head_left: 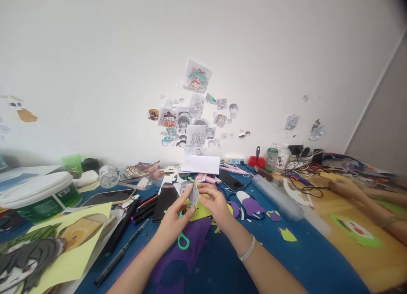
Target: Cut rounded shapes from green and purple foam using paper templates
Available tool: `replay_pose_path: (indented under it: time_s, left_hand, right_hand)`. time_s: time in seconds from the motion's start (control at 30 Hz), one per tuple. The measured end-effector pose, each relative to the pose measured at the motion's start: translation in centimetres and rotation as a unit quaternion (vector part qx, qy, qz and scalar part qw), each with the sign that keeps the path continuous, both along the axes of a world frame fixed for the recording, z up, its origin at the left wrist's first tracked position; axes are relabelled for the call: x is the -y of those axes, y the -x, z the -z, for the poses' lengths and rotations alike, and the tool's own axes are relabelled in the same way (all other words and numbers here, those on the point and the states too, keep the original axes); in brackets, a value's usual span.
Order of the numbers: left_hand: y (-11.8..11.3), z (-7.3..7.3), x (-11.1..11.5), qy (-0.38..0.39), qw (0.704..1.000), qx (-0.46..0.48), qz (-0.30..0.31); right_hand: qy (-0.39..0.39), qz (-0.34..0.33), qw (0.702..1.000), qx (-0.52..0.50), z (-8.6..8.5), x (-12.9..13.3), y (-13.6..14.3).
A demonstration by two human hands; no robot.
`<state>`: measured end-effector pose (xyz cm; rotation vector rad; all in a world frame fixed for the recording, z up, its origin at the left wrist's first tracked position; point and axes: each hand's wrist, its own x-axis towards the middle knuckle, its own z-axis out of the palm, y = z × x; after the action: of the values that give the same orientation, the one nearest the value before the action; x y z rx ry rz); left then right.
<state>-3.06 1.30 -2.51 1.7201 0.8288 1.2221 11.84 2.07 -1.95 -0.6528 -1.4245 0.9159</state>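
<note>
Between my hands stands a small piece of paper [193, 196], greyish white on the side facing me, with a yellow-green edge. My left hand [174, 213] pinches it from the left, thumb low and fingers behind. On the other side my right hand [218, 204] has its fingers closed at the paper's right edge. Below them lies a yellow-green sheet [202, 212] over purple sheets [190, 247]. Green-handled scissors [183, 242] rest on the purple, their blades mostly hidden by my left hand. Purple cut-outs [253, 206] lie right of my right hand.
Markers [121, 230] and a dark phone [165, 203] lie left of my hands. A white-lidded tub [40, 196] stands farther left. Rolled clear film [276, 197] and bottles [272, 158] are to the right. Another person's arms [375, 209] reach over the wooden table [337, 260].
</note>
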Motion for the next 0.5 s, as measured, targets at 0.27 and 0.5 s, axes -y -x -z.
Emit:
replay_pose_path:
  time_s: [0.27,0.5]
  left_hand:
    - [-0.6,-0.5,0.9,0.007,0.999,-0.017,-0.037]
    - [-0.6,-0.8,1.2,0.021,0.993,-0.024,-0.114]
  right_hand:
    - [0.016,-0.011,0.999,-0.036,0.0,0.0,0.6]
    - [0.009,-0.002,0.999,0.038,-0.1,0.7,1.2]
